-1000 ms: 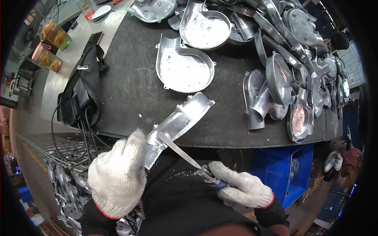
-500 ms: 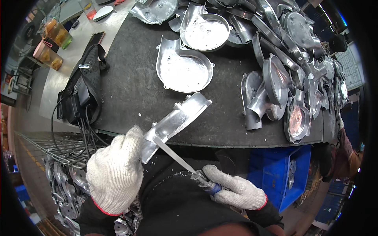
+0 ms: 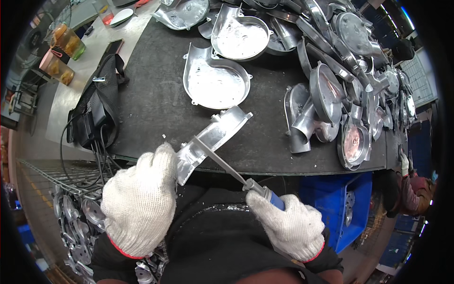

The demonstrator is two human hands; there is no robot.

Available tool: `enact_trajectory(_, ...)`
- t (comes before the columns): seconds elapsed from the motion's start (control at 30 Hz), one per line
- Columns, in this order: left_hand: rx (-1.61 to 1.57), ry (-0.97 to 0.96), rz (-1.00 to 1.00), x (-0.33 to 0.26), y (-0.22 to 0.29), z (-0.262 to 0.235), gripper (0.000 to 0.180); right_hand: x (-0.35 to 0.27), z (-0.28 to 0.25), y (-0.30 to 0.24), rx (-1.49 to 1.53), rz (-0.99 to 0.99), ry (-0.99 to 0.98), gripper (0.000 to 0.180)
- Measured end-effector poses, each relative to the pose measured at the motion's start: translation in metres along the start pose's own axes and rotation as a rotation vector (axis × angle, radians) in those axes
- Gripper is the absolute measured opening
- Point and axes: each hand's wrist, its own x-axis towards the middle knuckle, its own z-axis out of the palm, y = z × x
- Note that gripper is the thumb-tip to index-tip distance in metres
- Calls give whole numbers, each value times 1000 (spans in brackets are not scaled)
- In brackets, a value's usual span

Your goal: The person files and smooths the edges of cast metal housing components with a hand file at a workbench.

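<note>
In a white knitted glove, my left hand (image 3: 142, 201) is closed round the near end of a silver metal blower housing (image 3: 222, 130), which stands on its side at the table's front edge. My right hand (image 3: 291, 227), gloved the same way, grips the blue handle of a flat metal file (image 3: 220, 162). The file's blade slants up to the left, its tip against the housing's near part. Another housing half (image 3: 217, 85) lies open side up just beyond, touching a similar one (image 3: 241, 38) behind it.
A heap of metal housings (image 3: 326, 94) covers the right of the dark table (image 3: 146, 104). A black mesh bag (image 3: 101, 99) with cables sits at left. Below are a blue crate (image 3: 326, 208) and a wire basket of metal parts (image 3: 78, 227). Another person (image 3: 414, 189) is at far right.
My right hand has turned and pushed the file up and forward, so its tip sits farther along the housing. The left hand keeps its hold, with the housing slightly shifted.
</note>
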Motion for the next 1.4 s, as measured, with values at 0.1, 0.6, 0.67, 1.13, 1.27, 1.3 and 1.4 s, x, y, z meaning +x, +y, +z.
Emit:
enact_trajectory(0.1,3,-31,-1,0,8,-1,33,-3,-1,-2,-21,14,-20,62)
enact_trajectory(0.6,-469,184,-334,-10,5,15,44,27,-10,28,1139,279,-764,76)
enact_trajectory(0.67,-463,167,-350,-10,6,14,43,17,7,29,1126,126,-623,75)
enact_trajectory(1.13,-357,84,-376,-12,9,7,43,12,-3,3,176,-40,1,51)
enact_trajectory(1.27,-333,67,-381,-12,12,9,45,8,-8,2,229,-107,-116,51)
enact_trajectory(1.3,-288,89,-354,-13,12,8,44,8,-6,1,166,-83,-101,53)
enact_trajectory(1.4,-256,82,-340,-18,12,7,45,15,-15,2,207,-3,-180,56)
